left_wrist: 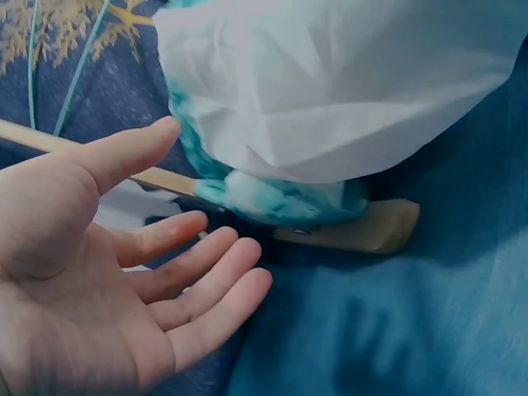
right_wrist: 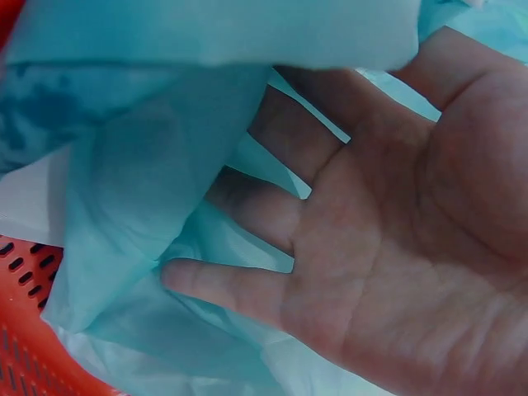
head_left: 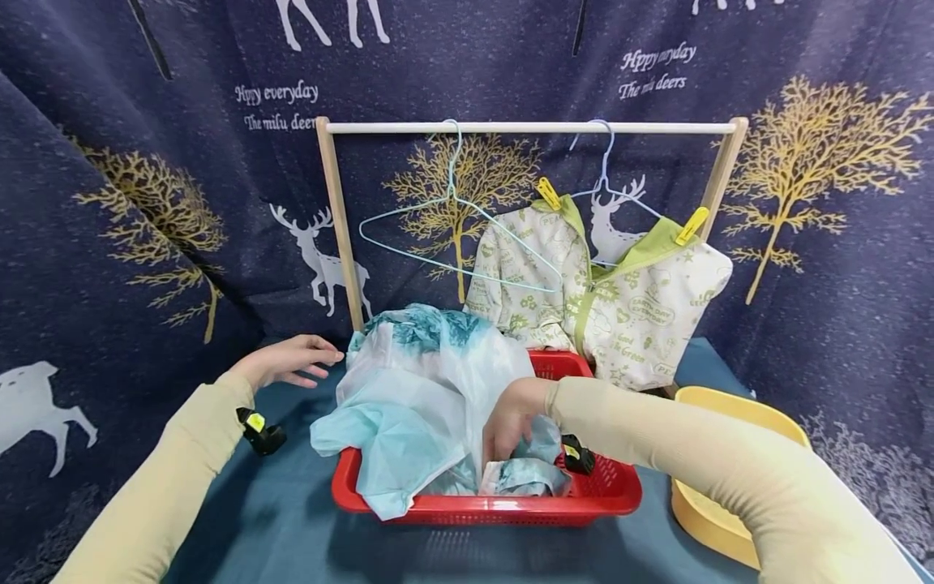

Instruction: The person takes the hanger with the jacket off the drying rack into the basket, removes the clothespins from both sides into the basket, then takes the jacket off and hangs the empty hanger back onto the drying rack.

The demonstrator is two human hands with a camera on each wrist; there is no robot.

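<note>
A thin white and teal garment (head_left: 409, 405) lies heaped in a red plastic basket (head_left: 613, 491), spilling over its front left rim. My right hand (head_left: 513, 414) reaches into the folds on the right side. In the right wrist view its spread fingers (right_wrist: 227, 283) lie among the teal cloth (right_wrist: 124, 198), their tips partly covered. To the left of the heap, my left hand (head_left: 295, 359) hovers with its fingers loosely extended and nothing in them. The left wrist view shows its palm facing the cloth (left_wrist: 330, 91), apart from it.
Behind the basket stands a rack with a white rail (head_left: 525, 127) and wooden posts. A light blue hanger (head_left: 450, 195) hangs on it without clothing. Beside it, a green-patterned hooded jacket (head_left: 635, 316) hangs with yellow clips (head_left: 691, 226). A yellow tub (head_left: 704, 527) is at right.
</note>
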